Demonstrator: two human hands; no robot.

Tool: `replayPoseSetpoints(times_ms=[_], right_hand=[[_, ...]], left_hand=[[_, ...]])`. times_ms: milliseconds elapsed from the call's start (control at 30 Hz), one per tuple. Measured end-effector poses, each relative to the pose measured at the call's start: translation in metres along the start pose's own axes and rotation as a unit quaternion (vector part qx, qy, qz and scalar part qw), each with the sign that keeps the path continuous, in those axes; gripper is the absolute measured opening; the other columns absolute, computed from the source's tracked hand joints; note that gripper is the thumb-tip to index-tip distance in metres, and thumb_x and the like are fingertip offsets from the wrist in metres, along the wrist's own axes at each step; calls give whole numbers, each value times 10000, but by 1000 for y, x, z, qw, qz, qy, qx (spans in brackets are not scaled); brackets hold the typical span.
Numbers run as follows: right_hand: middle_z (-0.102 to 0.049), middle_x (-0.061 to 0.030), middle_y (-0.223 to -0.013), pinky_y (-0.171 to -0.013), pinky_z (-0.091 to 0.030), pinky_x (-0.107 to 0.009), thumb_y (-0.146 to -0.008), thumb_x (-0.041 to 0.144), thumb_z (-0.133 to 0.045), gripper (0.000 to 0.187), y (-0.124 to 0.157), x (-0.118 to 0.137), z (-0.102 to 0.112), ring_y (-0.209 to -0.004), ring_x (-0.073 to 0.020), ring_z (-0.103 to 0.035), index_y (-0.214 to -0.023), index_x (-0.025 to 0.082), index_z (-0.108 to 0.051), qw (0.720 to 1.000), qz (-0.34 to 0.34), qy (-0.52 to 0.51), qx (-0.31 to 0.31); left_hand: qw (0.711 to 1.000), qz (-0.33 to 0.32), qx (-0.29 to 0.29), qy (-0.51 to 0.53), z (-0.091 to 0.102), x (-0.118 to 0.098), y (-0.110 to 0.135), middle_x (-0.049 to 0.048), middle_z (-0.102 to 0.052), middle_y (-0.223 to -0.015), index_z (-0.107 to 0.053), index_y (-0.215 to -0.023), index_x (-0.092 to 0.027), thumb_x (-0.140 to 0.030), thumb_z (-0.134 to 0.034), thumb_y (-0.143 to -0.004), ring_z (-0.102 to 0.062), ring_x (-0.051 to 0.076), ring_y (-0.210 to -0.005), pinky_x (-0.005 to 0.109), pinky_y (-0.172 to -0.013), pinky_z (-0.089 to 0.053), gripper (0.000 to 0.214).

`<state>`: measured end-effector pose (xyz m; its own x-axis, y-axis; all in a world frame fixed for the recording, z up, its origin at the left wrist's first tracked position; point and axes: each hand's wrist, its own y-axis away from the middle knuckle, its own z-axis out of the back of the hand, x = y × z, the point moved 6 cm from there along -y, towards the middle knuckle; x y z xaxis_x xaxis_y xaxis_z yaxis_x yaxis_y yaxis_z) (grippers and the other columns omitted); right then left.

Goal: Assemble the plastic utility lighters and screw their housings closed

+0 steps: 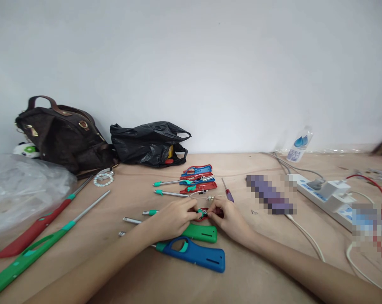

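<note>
Just beyond the unopened green plastic lighter (201,233) lies the opened red plastic housing (205,218), left hand (177,216) and right hand (228,218) fingers curled at it, exact grip indeterminable; nearer, the blue plastic lighter (206,256) is closed.

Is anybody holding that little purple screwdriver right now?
No, the purple screwdriver lies on the tabletop just beyond the right hand, outside its fingers.

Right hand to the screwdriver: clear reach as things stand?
Looks like yes: the screwdriver lies just beyond the right hand, with nothing visible in between, though that hand seems busy.
</note>
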<state>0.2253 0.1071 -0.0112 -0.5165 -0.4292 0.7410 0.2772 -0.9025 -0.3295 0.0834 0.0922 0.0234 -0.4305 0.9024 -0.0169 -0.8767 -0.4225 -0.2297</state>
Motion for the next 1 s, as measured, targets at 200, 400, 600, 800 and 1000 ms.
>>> replayPoseSetpoints(times_ms=[200,400,600,800,1000], right_hand=[[-578,-21,-739,-638,-414,-279,-810,84,-516,167,1,4,-1,-750,-177,-539,-681,188,-532,998,48,46,3],[-557,-57,-830,-700,-437,-325,-845,100,-485,142,8,16,-6,-803,-201,-518,-746,183,-544,967,164,193,14],[-563,-76,-858,-718,-438,-351,-858,129,-494,121,11,25,-5,-810,-215,-512,-811,167,-599,934,228,270,48],[-588,-27,-783,-665,-423,-280,-847,119,-520,115,-1,13,4,-771,-173,-537,-762,185,-559,985,99,132,47],[-589,10,-689,-581,-348,-247,-820,194,-587,51,-6,8,1,-667,-147,-527,-772,196,-569,992,28,108,58]], left_hand=[[998,-24,6,-56,0,-7,1,100,-589,-929,-649,-1019,-136,-81,-401,-896,-557,216,-833,304,-711,-467,283],[998,-21,9,-56,1,-8,2,99,-588,-926,-645,-1031,-143,-66,-394,-875,-555,222,-843,318,-746,-467,306],[999,19,6,28,-1,-2,7,85,-581,-940,-648,-1066,-161,-36,-423,-815,-554,223,-865,320,-770,-473,359],[968,105,-80,214,2,19,7,53,-614,-991,-651,-1062,-187,-12,-375,-860,-587,167,-922,263,-819,-467,385],[957,157,-108,218,-4,33,5,37,-618,-920,-658,-906,-170,11,-471,-828,-584,171,-897,261,-799,-457,272]])
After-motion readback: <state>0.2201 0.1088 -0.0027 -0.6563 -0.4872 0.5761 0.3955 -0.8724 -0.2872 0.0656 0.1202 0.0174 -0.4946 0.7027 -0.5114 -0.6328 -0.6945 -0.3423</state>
